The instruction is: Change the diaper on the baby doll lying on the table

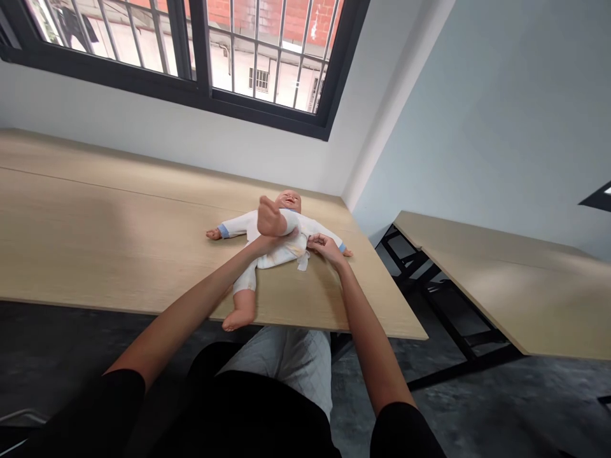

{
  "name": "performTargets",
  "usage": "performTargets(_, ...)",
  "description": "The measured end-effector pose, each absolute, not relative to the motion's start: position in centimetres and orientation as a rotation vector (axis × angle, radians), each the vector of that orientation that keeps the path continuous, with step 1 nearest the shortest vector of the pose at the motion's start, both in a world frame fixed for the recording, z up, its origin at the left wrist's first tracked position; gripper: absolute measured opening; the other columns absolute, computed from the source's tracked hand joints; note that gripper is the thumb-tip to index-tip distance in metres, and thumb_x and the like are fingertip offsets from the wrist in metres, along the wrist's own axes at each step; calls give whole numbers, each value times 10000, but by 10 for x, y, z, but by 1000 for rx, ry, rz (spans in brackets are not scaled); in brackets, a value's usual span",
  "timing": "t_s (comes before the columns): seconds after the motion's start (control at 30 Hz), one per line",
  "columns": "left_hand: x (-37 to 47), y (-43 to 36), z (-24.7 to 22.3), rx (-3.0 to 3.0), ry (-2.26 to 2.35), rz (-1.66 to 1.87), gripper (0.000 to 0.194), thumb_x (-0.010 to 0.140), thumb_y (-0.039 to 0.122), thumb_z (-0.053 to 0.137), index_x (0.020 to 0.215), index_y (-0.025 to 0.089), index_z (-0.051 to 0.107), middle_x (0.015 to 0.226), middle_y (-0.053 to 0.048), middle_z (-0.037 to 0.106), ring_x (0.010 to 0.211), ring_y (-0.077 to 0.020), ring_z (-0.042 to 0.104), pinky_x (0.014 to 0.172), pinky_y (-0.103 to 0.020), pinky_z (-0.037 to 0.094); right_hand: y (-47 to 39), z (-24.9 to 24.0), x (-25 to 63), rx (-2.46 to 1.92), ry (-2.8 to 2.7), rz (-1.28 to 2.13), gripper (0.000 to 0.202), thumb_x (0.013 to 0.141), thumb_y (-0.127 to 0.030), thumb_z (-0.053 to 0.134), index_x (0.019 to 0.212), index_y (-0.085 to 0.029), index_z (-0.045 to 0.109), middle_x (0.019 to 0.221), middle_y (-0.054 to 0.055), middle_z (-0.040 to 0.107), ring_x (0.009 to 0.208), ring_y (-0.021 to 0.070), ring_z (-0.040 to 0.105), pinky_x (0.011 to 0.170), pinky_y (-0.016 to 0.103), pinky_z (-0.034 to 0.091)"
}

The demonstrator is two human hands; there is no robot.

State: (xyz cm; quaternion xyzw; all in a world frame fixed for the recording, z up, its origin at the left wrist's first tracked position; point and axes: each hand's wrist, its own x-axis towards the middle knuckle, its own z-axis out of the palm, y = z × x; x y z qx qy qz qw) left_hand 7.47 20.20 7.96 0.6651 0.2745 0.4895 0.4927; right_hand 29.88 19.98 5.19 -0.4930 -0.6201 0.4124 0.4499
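Note:
A baby doll (236, 226) in white clothes with blue cuffs lies on its back on the wooden table (143, 254), its head toward the wall. One of its legs is raised, with the bare foot up in front of its chest; the other leg reaches the table's front edge. My left hand (281, 238) is at the raised leg, mostly hidden behind the foot and leg, so its fingers cannot be made out. At the right side of the doll's waist, my right hand (325, 247) has its fingers pinched on the white cloth. A small white tab (303, 261) hangs beside the waist.
A second wooden table (506, 273) with black metal legs stands to the right, across a gap. Behind the first table is a white wall with a dark-framed barred window (267, 108). My lap is close to the table's front edge.

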Motion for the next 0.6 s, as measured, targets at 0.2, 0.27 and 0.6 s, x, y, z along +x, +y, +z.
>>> performTargets(0.2, 76, 210, 76, 1394, 609, 1254, 679, 662, 601, 787, 1114, 104, 687, 1230, -154, 685, 1257, -348, 541, 1081, -424, 406, 190, 59, 299, -1233, -1708, 1259, 415, 604, -302, 816, 929, -172, 593, 908, 18, 654, 900, 167, 627, 844, 300, 496)
performTargets(0.27, 77, 214, 75, 1346, 600, 1277, 764, 629, 623, 803, 1168, 98, 670, 1222, -157, 692, 1255, -348, 550, 1073, -419, 422, 186, 59, 298, -1247, -1776, 1269, 486, 591, -248, 832, 992, -164, 571, 948, 34, 660, 944, 172, 630, 856, 305, 503)
performTargets(0.6, 77, 200, 86, 1414, 744, 1263, 495, 787, 492, 755, 1083, 98, 704, 1159, -126, 717, 1143, -300, 619, 1031, -396, 472, 198, 56, 312, -1382, -1642, 891, 212, 662, -308, 683, 806, -155, 657, 785, 31, 685, 717, 166, 619, 697, 286, 494)
